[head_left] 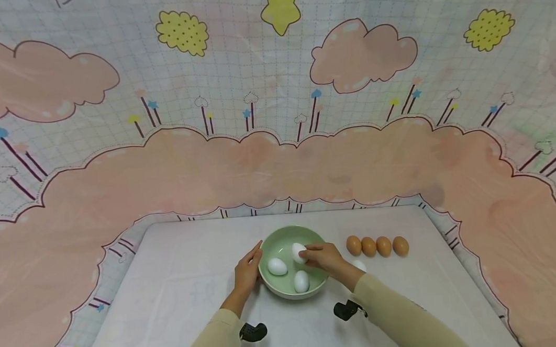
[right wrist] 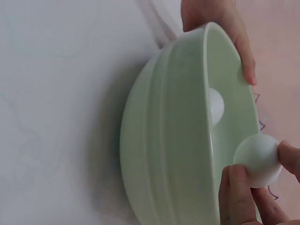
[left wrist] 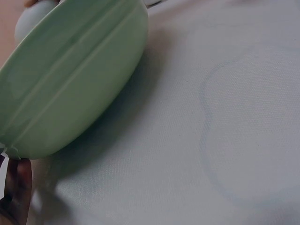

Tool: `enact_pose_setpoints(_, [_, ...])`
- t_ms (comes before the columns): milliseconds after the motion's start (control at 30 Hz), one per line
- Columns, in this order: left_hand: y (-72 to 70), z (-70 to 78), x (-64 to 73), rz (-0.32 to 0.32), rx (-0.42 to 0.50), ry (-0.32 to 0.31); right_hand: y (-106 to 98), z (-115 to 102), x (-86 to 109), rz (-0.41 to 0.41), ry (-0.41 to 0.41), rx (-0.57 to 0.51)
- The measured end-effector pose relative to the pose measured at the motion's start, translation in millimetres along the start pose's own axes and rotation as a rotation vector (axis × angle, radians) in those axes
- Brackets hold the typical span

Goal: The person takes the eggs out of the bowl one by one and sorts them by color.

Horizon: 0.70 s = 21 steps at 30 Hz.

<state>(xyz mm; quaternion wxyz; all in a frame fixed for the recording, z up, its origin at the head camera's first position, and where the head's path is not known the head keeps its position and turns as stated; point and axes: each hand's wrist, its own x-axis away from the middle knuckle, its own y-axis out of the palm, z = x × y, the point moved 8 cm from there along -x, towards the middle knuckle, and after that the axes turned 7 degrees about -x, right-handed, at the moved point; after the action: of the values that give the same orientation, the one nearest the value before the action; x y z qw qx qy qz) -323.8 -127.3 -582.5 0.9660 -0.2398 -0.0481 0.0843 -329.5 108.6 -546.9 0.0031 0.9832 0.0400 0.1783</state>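
Note:
A light green bowl (head_left: 289, 296) stands on the white table with two white eggs (head_left: 277, 267) (head_left: 301, 281) lying inside. My left hand (head_left: 246, 273) holds the bowl's left side, its fingers along the outer wall and rim. Above the inside of the bowl, my right hand (head_left: 326, 257) pinches another white egg (right wrist: 258, 160) between thumb and fingertips. In the left wrist view, that egg (left wrist: 33, 22) shows over the rim of the bowl (left wrist: 79, 79). One more white egg (head_left: 360, 265) lies on the table, partly hidden by the right wrist.
Several brown eggs (head_left: 369, 246) sit in a row to the right of the bowl. A black wrist device (head_left: 253, 332) is by the left sleeve, another (head_left: 345, 310) by the right. Behind the table (head_left: 192, 251) hangs a printed cloth (head_left: 278, 168) with clouds and stars.

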Motion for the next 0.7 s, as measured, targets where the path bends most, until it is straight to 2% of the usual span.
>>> enact_pose_setpoints(200, [-0.9,0.5,-1.1,0.001,-0.004,0.002,-20,-7,11.4,0.004,-0.001,0.026])
enact_pose_setpoints(400, [-3.5,2.0,-0.6,0.000,-0.009,0.000,-40,-14,18.1,0.006,-0.006,0.007])
enact_pose_setpoints(600, [-2.3,3.8,1.2,-0.010,-0.010,0.000,-59,-15,30.0,-0.023,-0.028,0.002])
enact_pose_setpoints(700, [-1.0,2.5,1.4,-0.015,0.001,-0.008,-75,-15,37.8,-0.003,-0.039,0.027])
